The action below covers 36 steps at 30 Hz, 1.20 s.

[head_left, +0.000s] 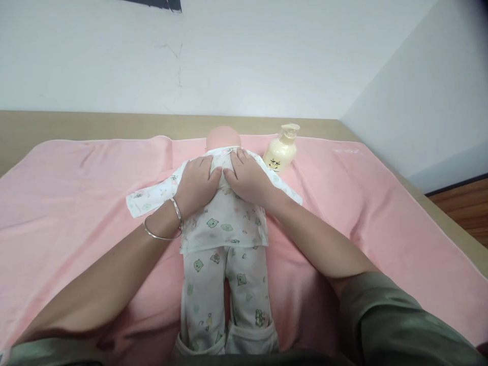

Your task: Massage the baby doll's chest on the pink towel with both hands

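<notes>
A baby doll [224, 223] in a white printed top and trousers lies stretched out, its bald head [223, 137] pointing away from me. Both my palms rest flat on the upper part of its torso. My left hand [198, 183] lies on the left side of it, fingers extended, with a silver bangle on the wrist. On the right side, my right hand [247, 175] is also flat, its fingers reaching near the collar. The two thumbs almost meet in the middle. One sleeve [147, 200] spreads out to the left; my right forearm partly covers the other.
A pale yellow pump bottle [281, 148] with a cow face stands tilted-looking right of the doll's head. Under everything spreads a pink blanket [362, 203] with folds, on a wooden surface [95, 124]. White walls [247, 56] rise behind and on the right.
</notes>
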Each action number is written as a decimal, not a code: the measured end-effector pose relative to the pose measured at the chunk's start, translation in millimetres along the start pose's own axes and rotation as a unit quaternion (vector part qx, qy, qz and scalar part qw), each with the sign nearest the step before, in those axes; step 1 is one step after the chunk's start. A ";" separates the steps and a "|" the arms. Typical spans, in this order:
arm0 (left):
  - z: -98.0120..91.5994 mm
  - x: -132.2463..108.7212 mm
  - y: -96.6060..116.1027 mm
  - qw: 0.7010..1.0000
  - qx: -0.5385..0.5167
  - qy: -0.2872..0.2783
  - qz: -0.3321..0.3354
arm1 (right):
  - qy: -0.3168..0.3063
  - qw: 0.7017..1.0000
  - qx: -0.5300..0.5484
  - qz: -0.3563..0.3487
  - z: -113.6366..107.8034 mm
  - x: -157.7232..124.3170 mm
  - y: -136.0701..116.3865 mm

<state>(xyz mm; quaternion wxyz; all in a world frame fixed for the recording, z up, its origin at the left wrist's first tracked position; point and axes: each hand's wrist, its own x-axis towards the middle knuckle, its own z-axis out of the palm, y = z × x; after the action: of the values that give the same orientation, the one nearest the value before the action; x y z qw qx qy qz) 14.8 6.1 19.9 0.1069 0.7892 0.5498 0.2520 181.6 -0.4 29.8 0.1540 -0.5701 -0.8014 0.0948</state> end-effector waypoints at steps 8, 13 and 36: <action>-12.7 -20.5 27.1 0.998 -0.008 -0.004 0.066 | -0.042 0.999 -0.033 0.000 -11.0 1.5 -0.7; -13.7 -11.1 20.0 0.999 -0.043 -0.027 -0.009 | -0.014 0.994 -0.100 -0.040 -10.7 -10.9 -11.5; -12.6 -17.2 25.6 0.997 0.051 -0.012 0.060 | -0.028 0.999 -0.021 0.040 -10.9 4.0 -1.1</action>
<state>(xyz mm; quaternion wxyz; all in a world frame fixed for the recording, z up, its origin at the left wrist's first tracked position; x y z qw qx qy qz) 24.5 -20.7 37.2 0.0576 0.8282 0.5121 0.2201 183.4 2.8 40.9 0.1161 -0.6016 -0.7839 0.1001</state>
